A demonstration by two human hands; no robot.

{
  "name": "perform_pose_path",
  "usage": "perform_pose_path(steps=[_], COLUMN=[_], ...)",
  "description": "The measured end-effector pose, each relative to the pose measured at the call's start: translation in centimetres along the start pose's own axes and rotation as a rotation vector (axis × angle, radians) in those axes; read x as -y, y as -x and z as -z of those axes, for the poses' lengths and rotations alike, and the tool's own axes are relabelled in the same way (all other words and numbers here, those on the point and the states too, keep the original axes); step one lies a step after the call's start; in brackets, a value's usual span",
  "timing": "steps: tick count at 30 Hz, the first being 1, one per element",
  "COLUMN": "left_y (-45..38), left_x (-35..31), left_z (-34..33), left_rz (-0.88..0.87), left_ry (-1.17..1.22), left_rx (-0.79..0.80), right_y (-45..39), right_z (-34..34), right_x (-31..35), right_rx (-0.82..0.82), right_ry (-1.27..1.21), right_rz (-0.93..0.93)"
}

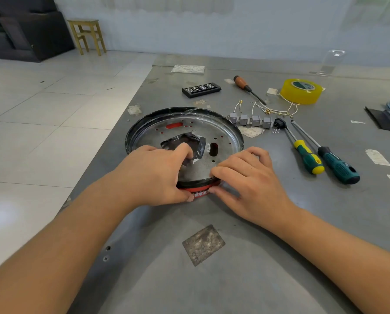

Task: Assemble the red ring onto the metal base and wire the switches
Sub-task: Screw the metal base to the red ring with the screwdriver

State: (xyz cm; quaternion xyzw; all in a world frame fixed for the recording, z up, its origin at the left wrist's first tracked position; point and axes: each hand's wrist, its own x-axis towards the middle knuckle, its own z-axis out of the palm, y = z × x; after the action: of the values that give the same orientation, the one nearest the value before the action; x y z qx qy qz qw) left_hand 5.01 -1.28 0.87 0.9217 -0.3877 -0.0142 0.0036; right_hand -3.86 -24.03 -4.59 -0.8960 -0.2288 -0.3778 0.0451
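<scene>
A round metal base (225,130) with a black rim lies on the grey table, a crumpled black and silver wrap at its centre. A strip of the red ring (200,191) shows under its near edge. My left hand (153,175) grips the near rim, thumb below by the red ring and fingers curled over onto the base. My right hand (248,180) pinches the rim and red ring just to the right. Several grey switches (249,120) with white wires (275,109) lie in a row right of the base, beside a black switch (279,123).
Two green-handled screwdrivers (323,155) lie right of the base. A wooden-handled screwdriver (246,87), a black bit case (201,89) and a yellow tape roll (301,91) sit farther back. The table's left edge runs diagonally beside a tiled floor. A stool (88,36) stands far left.
</scene>
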Motion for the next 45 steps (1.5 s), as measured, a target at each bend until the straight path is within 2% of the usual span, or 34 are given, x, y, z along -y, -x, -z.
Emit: perform_pose_path(steps=[5,13,15,18,20,22,25,27,31,36,38,42,45], left_y=[-0.1,0.1,-0.2,-1.2,-2.2,-3.1,-3.6,-3.4,-1.9,0.1,0.7,1.9,2.4], left_x=[0.0,-0.3,0.0,0.6,0.8,0.6,0.1,0.0,-0.1,0.6,0.9,1.1,0.8], left_z=[-0.3,-0.2,0.5,2.5,3.8,4.5,4.4,3.8,2.7,2.7,2.3,0.4,-0.8], left_rz=[0.024,0.053,0.072,0.12,0.135,0.14,0.14,0.125,0.028,-0.102,-0.143,-0.11,-0.135], left_ry=[-0.027,-0.053,0.023,0.235,0.292,0.256,0.206,0.179,0.063,0.296,0.315,0.382,0.366], left_rx=[-0.039,0.018,0.121,0.372,0.49,0.557,0.569,0.523,0.312,0.082,-0.011,-0.202,-0.36], right_y=[-0.1,0.1,0.2,0.2,0.2,0.2,0.1,0.2,0.2,0.2,0.2,0.4,0.8], right_z=[-0.4,-0.7,-0.7,-0.6,-0.5,-0.4,-0.3,-0.2,-0.3,-0.2,0.0,0.7,0.8], right_x=[-0.1,-0.2,-0.2,-0.1,-0.1,0.0,0.0,0.1,0.1,0.1,0.0,0.1,0.2], right_rx=[-0.015,-0.036,-0.034,-0.03,-0.032,-0.031,-0.015,-0.002,0.005,0.012,0.014,-0.111,-0.039], right_ry=[-0.008,-0.001,-0.004,-0.007,-0.014,-0.021,-0.019,-0.013,-0.005,0.009,0.003,-0.01,0.007], right_rz=[0.006,0.008,0.011,0.017,0.019,0.02,0.017,0.011,0.002,0.009,-0.015,-0.08,0.006])
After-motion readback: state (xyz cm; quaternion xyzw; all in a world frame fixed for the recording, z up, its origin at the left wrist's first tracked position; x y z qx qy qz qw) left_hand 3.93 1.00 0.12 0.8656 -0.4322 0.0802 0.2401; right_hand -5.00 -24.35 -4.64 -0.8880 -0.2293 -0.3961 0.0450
